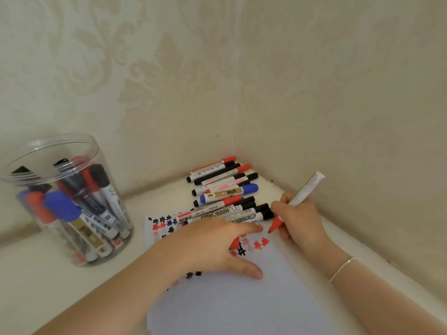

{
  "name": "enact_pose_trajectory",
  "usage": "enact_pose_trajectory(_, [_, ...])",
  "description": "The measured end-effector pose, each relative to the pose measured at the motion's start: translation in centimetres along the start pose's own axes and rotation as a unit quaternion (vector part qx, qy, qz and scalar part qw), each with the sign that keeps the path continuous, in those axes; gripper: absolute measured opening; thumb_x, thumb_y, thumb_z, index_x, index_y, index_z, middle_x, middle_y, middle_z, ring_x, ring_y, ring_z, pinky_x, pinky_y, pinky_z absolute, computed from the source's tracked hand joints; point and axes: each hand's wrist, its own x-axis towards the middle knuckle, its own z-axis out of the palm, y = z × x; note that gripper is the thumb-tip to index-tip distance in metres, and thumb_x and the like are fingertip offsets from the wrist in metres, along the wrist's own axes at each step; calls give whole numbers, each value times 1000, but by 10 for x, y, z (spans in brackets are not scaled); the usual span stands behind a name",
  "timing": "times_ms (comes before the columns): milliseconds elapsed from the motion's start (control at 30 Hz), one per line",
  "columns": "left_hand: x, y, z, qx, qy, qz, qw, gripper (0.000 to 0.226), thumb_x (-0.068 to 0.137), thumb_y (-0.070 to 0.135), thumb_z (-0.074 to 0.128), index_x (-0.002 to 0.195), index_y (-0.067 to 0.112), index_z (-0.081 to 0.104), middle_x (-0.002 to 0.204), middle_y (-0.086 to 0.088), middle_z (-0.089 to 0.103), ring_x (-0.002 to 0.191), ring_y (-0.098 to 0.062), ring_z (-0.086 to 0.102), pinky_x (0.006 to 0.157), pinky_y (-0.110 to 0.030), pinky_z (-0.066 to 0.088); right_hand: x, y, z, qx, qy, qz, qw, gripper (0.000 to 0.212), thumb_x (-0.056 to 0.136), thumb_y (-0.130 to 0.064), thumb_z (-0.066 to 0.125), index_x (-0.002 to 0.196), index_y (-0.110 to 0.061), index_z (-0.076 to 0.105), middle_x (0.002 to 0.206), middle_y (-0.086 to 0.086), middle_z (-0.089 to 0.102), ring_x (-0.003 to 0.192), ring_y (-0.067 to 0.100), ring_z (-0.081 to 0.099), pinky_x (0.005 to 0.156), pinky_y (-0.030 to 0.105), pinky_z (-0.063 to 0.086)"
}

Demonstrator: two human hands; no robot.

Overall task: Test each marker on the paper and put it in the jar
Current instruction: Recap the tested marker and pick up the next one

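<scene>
A white sheet of paper point(242, 305) lies on the white surface, covered near its far end with small red, black and blue test marks. My right hand point(298, 221) grips an uncapped red marker point(308, 186), whose red tip touches the paper beside the marks. My left hand point(212, 245) rests on the paper, index finger stretched out, thumb on the sheet. A red cap point(234, 242) shows under its curled fingers. A clear plastic jar point(31, 181) at the left holds several capped markers. Several more capped markers point(225, 189) lie piled in the corner behind the paper.
Patterned walls meet in a corner right behind the marker pile and run close along the right side of my right hand. The jar stands well left of the paper, with bare white surface between them.
</scene>
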Motion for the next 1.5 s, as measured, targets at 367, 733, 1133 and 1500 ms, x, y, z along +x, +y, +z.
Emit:
enact_pose_trajectory(367, [6, -3, 0, 17, -18, 26, 999, 88, 65, 76, 61, 140, 55, 19, 138, 13, 48, 121, -13, 47, 87, -24, 36, -4, 12, 7, -41, 32, -65, 997, 22, 75, 5, 55, 59, -4, 42, 54, 10, 34, 51, 18, 33, 42, 19, 27])
enact_pose_trajectory(733, [6, -2, -1, 11, -25, 26, 999, 88, 64, 77, 61, 139, 55, 20, 139, 14, 47, 122, -12, 48, 91, -25, 39, -7, 10, 7, -46, 22, -82, 995, 29, 76, 7, 53, 58, -7, 35, 52, 3, 27, 48, 11, 24, 40, 18, 22])
enact_pose_trajectory(1133, [6, -2, -3, 12, -32, 26, 999, 88, 65, 76, 62, 139, 54, 21, 142, 15, 43, 124, -12, 45, 94, -26, 38, -4, 10, 5, -52, 20, -67, 996, 26, 73, 7, 55, 56, -5, 38, 51, 8, 31, 51, 17, 30, 44, 24, 25])
enact_pose_trajectory(1500, [5, -1, -3, 24, -22, 24, 999, 86, 66, 76, 61, 138, 54, 21, 135, 14, 50, 116, -11, 50, 82, -22, 35, -5, 8, 3, -32, 9, -66, 997, 28, 76, 7, 55, 57, -5, 38, 50, 9, 34, 43, 13, 28, 39, 17, 25])
